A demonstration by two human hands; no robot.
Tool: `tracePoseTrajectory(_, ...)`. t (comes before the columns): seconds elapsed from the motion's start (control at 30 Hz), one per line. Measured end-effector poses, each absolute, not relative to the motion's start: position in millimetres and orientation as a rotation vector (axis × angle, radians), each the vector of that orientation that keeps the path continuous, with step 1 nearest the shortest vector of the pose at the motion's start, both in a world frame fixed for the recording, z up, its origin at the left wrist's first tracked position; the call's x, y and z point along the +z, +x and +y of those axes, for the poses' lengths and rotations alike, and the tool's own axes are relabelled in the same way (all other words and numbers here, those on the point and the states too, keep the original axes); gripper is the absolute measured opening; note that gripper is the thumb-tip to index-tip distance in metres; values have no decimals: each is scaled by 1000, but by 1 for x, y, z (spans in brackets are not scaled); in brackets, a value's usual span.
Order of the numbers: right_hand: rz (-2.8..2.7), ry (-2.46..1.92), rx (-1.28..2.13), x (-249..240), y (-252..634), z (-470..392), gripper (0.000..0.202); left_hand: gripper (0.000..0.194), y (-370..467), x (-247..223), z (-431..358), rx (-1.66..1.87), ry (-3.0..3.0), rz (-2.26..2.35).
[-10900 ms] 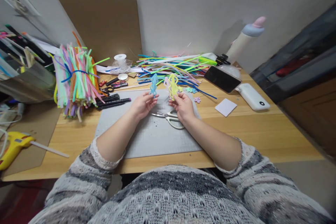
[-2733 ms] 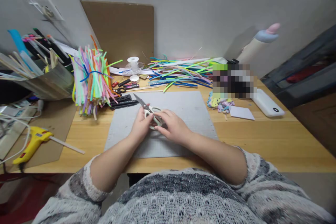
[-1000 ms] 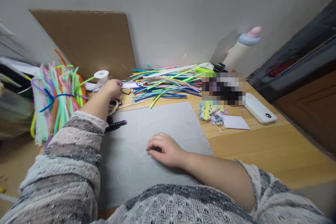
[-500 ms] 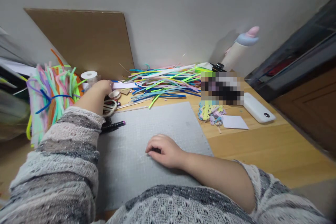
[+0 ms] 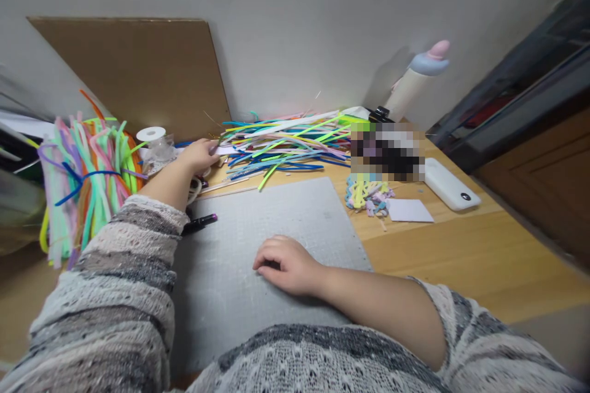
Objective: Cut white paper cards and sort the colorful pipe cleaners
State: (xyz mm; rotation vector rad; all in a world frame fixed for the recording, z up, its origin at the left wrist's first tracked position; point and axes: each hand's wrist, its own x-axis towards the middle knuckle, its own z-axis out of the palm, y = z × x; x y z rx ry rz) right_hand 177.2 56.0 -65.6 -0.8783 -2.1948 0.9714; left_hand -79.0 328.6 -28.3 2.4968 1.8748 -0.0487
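Note:
My left hand (image 5: 201, 156) reaches to the back of the table, beside the left end of a loose pile of coloured pipe cleaners (image 5: 290, 141). Its fingertips are too small and partly hidden, so what they touch is unclear. My right hand (image 5: 288, 264) rests curled on the grey cutting mat (image 5: 304, 209), its fingers bent in with nothing visible in them. A black marker (image 5: 201, 223) lies on the mat's left edge, near my left sleeve. A white spool (image 5: 150, 134) and clear plastic wrap stand left of my left hand.
A tied bundle of pipe cleaners (image 5: 92, 190) stands at the left. Brown cardboard (image 5: 138, 73) leans on the wall. At the right are paper scraps (image 5: 366, 193), a white card (image 5: 410, 210), a white power bank (image 5: 452, 184) and a bottle (image 5: 410, 92).
My left hand has moved right, away from the spool and toward the loose pipe cleaners. The view has shifted slightly. My right hand stays in place on the mat.

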Motion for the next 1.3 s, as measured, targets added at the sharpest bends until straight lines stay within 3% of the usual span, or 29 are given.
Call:
tracePoseTrajectory(0.3, -2192, -883, 970, -66, 177, 56, 6, 36, -54, -24, 314, -36, 2520, 2005)
tracePoseTrajectory(0.5, -2196, -871, 961, -65, 177, 57, 6, 53, -27, -27, 301, 221, 2475, 2215)
tracePoseTrajectory(0.73, -2200, -870, 961, -65, 177, 58, 6, 79, -19, -27, 297, 751, 2297, 2405)
tracePoseTrajectory(0.83, -2197, -864, 963, -65, 177, 58, 6, 68, -21, -26, 302, 745, 2186, 2478)
tracePoseTrajectory(1.0, -2194, -858, 977, -67, 177, 57, 6, 19, -30, -23, 306, 571, 2293, 2330)
tracePoseTrajectory(1.13, -2192, -884, 977, -66, 177, 56, 7, 18, -43, -18, 300, 680, 2453, 2226)
tracePoseTrajectory(1.3, -2190, -888, 972, -64, 177, 56, 6, 25, -49, -11, 289, 1121, 2750, 1822)
